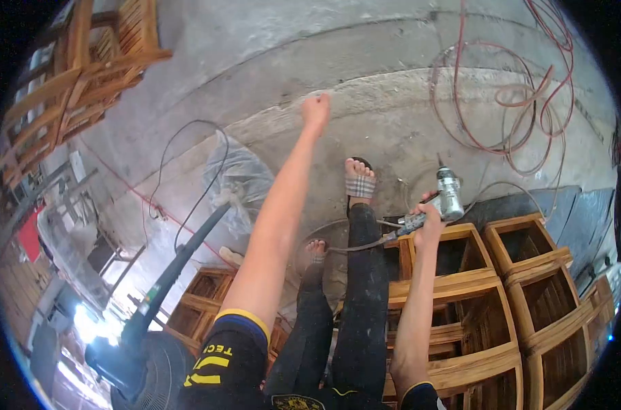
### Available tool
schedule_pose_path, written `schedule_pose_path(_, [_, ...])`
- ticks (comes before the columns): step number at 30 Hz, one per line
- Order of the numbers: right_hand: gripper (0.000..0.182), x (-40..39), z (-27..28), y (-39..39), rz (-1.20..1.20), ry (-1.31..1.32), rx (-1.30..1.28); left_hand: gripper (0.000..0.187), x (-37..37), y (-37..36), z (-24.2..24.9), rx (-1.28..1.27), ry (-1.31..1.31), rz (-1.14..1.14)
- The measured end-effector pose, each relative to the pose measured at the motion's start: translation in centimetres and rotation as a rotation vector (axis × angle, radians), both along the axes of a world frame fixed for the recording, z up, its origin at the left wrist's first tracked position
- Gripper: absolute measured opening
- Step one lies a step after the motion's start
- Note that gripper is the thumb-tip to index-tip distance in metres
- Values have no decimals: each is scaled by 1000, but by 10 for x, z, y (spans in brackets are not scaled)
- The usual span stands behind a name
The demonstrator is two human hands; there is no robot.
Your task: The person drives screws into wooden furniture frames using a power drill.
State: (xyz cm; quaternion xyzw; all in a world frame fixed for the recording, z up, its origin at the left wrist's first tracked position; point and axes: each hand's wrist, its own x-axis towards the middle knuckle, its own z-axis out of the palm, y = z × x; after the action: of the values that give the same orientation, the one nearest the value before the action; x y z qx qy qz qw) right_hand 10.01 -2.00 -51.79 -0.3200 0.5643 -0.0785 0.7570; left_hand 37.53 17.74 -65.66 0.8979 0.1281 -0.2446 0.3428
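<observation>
My right hand (429,222) is wrapped round the grip of a silver air drill (449,195), whose bit points up and away from me. An air hose (358,247) joins the bottom of the drill's handle. Stretched far forward over the concrete floor, my left hand (316,111) is closed in a fist. Whatever it may hold is hidden by the fingers. Below the drill stand wooden frames (454,290) with open compartments, close beside my right forearm.
Red hose (505,147) lies in loops at the upper right. Wooden furniture (78,75) stands at the upper left. A clear plastic bag (238,178) lies on the floor left of my left arm. Near the lower left is a black fan (163,372). More wooden frames (539,301) fill the right.
</observation>
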Motion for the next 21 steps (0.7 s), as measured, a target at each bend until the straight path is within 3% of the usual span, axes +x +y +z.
schedule_pose_path(5, [37,-15,-45,22,-145,34,154,53,28,-7,-68,255,-44,-110])
schedule_pose_path(13, [41,-5,-67,33,-141,42,273,60,55,-29,-124,374,47,-412])
schedule_pose_path(18, [43,8,-69,33,-108,7,237,64,57,-37,-133,493,28,-545])
schedule_pose_path(21, [45,3,-73,34,-90,-19,234,59,71,-18,-161,324,29,-663])
